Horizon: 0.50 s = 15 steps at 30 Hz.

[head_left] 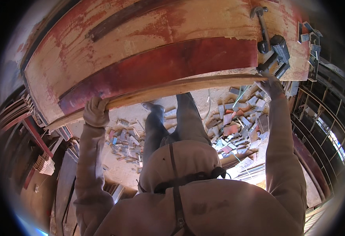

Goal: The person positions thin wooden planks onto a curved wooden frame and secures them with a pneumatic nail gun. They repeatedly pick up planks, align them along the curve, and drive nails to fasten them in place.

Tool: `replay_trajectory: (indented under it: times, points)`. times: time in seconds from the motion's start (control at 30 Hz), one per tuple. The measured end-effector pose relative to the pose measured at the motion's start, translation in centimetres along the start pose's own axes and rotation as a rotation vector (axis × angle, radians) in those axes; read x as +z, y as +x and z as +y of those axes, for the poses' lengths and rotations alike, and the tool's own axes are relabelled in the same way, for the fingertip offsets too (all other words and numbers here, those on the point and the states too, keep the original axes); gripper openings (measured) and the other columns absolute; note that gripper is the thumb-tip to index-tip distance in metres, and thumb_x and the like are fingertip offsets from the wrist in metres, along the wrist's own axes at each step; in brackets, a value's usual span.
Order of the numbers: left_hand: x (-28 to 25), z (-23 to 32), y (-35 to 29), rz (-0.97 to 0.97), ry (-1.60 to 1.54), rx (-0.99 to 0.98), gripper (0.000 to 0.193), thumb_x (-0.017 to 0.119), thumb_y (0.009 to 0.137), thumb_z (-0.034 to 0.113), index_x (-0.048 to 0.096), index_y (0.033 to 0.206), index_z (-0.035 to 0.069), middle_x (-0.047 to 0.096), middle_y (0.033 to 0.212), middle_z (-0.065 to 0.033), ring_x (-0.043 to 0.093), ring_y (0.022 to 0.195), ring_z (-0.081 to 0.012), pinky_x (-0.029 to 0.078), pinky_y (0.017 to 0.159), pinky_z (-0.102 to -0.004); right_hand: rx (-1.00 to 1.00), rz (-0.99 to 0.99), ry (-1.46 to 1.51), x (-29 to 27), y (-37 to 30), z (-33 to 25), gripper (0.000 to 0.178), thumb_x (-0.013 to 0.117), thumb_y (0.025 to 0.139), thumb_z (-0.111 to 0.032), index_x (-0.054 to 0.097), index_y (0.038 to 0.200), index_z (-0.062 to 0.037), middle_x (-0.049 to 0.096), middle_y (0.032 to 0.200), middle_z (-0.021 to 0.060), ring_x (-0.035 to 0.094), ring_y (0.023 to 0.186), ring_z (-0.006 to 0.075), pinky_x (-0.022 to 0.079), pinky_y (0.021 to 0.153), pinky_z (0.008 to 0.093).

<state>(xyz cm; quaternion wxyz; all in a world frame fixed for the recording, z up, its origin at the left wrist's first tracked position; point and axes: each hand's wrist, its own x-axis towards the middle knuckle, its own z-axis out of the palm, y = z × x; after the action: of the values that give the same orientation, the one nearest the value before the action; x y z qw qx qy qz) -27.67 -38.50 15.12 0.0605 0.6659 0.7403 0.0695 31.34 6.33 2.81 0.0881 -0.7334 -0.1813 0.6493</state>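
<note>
A long, narrow wooden plank (180,86) spans the near edge of the worktable, between my two hands. My left hand (96,111) is closed around it toward its left end. At the plank's right end, my right hand (271,85) grips it, with the fingers partly hidden. Both hands seem to be gloved. Just beyond the plank, a wide red-stained board (160,63) lies flat on the table. A hammer (263,29) and a dark, bulky tool (279,51), whose kind I cannot make out, lie past my right hand.
The stained worktable (219,21) bears a dark strip (129,17) at the back. Small offcuts (314,47) sit at its right edge. Scrap pieces (239,128) litter the floor around my legs. Stacked boards (17,110) stand left; a metal grille (322,106) stands right.
</note>
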Motion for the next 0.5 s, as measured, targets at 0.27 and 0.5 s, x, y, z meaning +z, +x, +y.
replay_trajectory:
  times: [0.27, 0.5]
  points:
    - [-1.9, -1.1, -3.1, 0.237, 0.054, -0.025, 0.04, 0.065, 0.064, -0.002, 0.068, 0.101, 0.015, 0.058, 0.09, -0.0097, 0.06, 0.079, -0.0324, 0.048, 0.069, -0.0461, -1.333, -0.161, -1.111, 2.2, -12.2, -4.0, 0.02, 0.069, 0.095, -0.011, 0.072, 0.111, 0.0014, 0.074, 0.108, 0.0113, 0.071, 0.096, 0.02, 0.061, 0.081, 0.0335]
    - [3.1, -6.3, -1.3, 0.265, 0.145, -0.041, 0.029, 0.074, 0.071, 0.009, 0.064, 0.098, 0.015, 0.059, 0.095, -0.0124, 0.06, 0.084, -0.0384, 0.05, 0.071, -0.0496, -0.56, -0.183, -0.278, 9.3, -7.6, -6.0, 0.013, 0.071, 0.09, -0.008, 0.07, 0.1, 0.0004, 0.071, 0.094, 0.0105, 0.074, 0.074, 0.0215, 0.062, 0.061, 0.0282]
